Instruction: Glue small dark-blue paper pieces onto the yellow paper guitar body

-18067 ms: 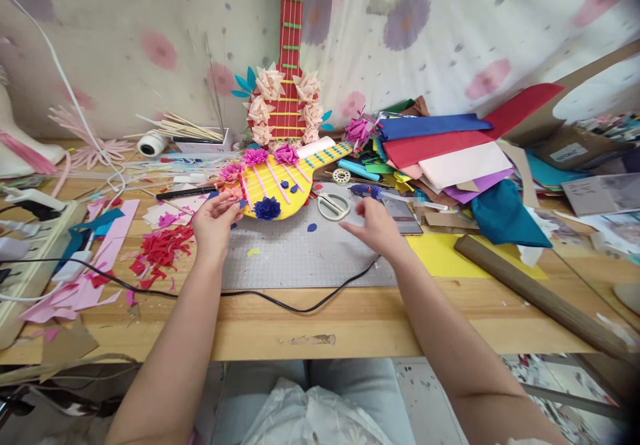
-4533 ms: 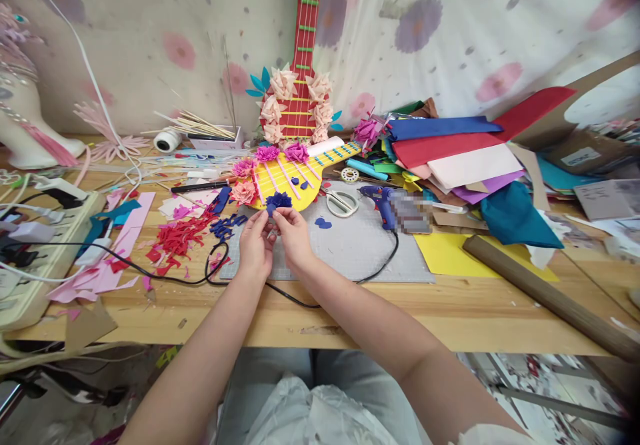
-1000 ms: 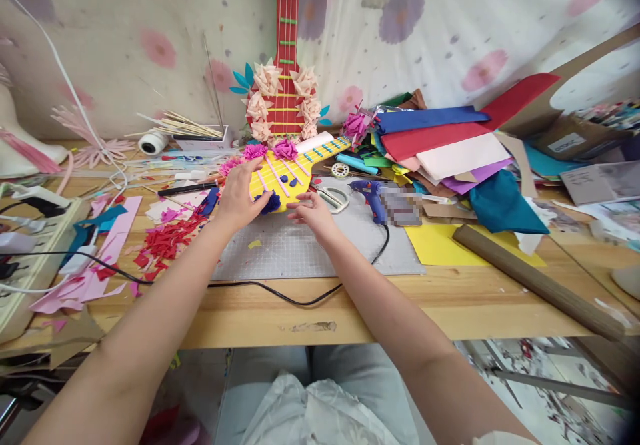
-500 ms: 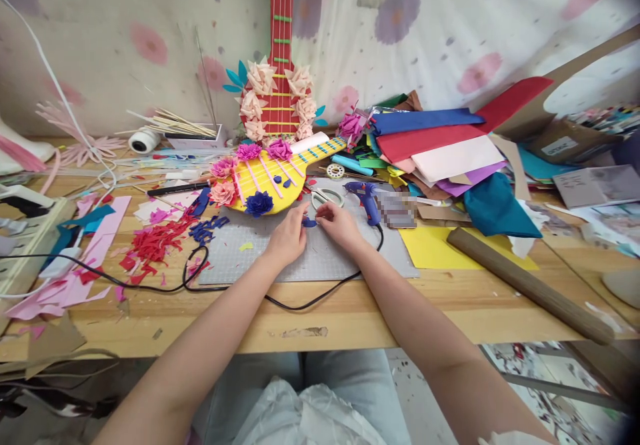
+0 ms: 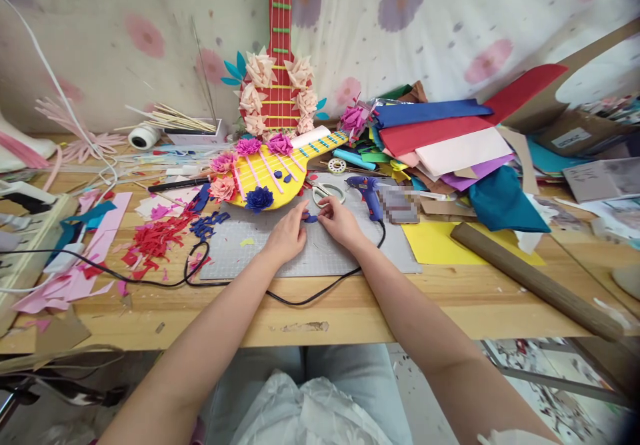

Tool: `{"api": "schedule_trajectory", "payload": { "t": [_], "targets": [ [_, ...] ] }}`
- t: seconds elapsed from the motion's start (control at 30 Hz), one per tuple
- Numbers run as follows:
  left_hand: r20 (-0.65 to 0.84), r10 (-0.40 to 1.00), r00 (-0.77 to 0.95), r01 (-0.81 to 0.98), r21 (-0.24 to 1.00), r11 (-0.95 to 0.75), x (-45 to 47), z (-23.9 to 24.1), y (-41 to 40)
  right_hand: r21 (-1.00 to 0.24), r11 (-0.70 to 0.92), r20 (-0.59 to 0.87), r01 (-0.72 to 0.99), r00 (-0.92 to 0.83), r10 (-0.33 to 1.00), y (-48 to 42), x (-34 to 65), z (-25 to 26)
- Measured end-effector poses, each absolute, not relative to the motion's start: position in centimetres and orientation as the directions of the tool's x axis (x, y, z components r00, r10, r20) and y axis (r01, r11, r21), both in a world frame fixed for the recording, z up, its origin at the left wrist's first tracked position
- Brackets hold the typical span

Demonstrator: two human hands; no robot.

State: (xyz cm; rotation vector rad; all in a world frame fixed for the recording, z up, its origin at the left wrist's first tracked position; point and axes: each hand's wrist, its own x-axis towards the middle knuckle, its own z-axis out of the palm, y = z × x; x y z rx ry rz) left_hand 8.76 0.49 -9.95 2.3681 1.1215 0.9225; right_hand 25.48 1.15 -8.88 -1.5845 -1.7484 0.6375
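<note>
My left hand (image 5: 287, 238) and my right hand (image 5: 341, 222) meet over the grey cutting mat (image 5: 280, 253), fingertips pinched together on a small dark blue paper piece (image 5: 311, 218). Just beyond them lies a yellow paper guitar (image 5: 273, 177) with pink strips, pink and magenta flowers and a dark blue paper flower (image 5: 259, 199) on its near edge. White-handled scissors (image 5: 327, 193) and a blue glue gun (image 5: 369, 195) lie right behind my right hand.
A black cord (image 5: 210, 278) loops across the mat's front. Red scraps (image 5: 157, 237) and blue scraps (image 5: 209, 223) lie left of the mat. A red guitar (image 5: 277, 78) leans on the wall. Coloured sheets (image 5: 450, 145), a yellow sheet (image 5: 440, 245) and a brown roll (image 5: 535, 282) fill the right.
A second ago my left hand pressed on the yellow guitar by the blue flower. Both hands have drawn back to the mat and pinched a small blue piece.
</note>
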Motion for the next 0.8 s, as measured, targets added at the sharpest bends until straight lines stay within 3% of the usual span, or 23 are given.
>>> {"api": "schedule_trajectory", "payload": {
  "t": [0.3,0.47,0.57,0.7,0.8],
  "targets": [
    [0.434,0.758,0.486,0.543,0.53,-0.651,8.8,-9.6,0.3,-0.668,0.148,0.158,0.729,-0.055,0.986,1.2,24.6,-8.7],
    [0.406,0.79,0.459,0.586,0.53,-0.613,8.7,-9.5,0.4,-0.707,0.159,0.167,0.689,-0.056,0.984,0.9,24.8,-8.5],
    [0.41,0.816,0.408,0.613,0.539,-0.577,8.6,-9.6,0.5,-0.779,0.167,0.193,0.605,-0.022,0.981,1.1,25.1,-8.9],
    [0.436,0.816,0.379,0.611,0.545,-0.575,8.6,-9.7,0.6,-0.917,0.154,0.185,0.369,0.05,0.981,1.8,25.5,-9.8],
    [0.445,0.836,0.321,0.576,0.609,-0.545,8.9,-9.7,0.6,-0.961,0.151,0.17,0.231,0.062,0.984,2.1,25.4,-10.1]
  ]
}}
